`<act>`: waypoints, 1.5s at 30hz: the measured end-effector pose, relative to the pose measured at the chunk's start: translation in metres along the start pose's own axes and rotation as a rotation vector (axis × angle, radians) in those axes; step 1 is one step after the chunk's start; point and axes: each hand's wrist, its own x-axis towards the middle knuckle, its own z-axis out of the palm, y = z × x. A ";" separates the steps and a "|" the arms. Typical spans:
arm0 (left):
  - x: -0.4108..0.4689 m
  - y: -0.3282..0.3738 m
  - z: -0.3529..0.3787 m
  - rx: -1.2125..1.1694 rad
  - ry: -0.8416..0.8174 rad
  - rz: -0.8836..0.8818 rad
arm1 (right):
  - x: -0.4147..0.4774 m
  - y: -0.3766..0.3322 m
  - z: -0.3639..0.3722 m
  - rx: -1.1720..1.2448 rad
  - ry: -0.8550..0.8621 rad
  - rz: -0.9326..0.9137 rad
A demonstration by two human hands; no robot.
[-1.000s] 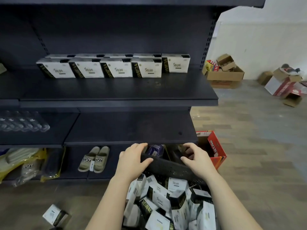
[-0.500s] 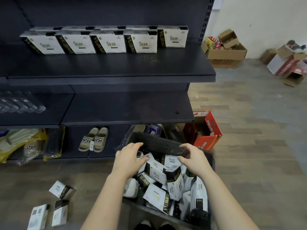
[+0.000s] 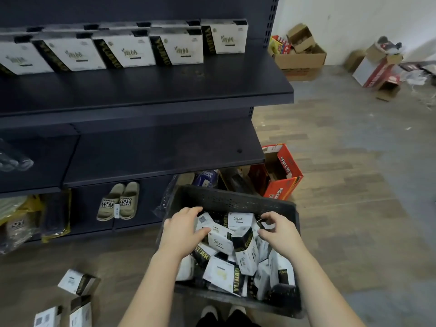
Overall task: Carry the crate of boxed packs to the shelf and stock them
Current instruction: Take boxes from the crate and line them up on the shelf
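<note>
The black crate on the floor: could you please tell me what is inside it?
The black crate holds a jumble of white-and-black boxed packs at all angles. The left hand and right hand reach in among them. Its floor and any lower packs are covered.

Top shelf front bare, boxed packs along its back (a full row), middle shelf unobstructed
</note>
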 end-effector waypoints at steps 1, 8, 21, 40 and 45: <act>0.003 0.000 0.001 0.007 -0.012 0.004 | 0.001 0.002 0.001 0.004 -0.009 0.018; 0.017 -0.001 0.017 0.025 -0.076 0.019 | 0.008 0.016 0.017 0.001 -0.062 0.078; 0.052 -0.017 0.060 0.063 -0.171 0.034 | 0.051 0.045 0.059 0.005 -0.172 0.165; 0.093 -0.074 0.188 0.329 -0.229 0.101 | 0.137 0.122 0.166 -0.074 -0.252 0.143; 0.087 -0.076 0.190 0.325 -0.248 0.087 | 0.137 0.123 0.164 -0.003 -0.227 0.147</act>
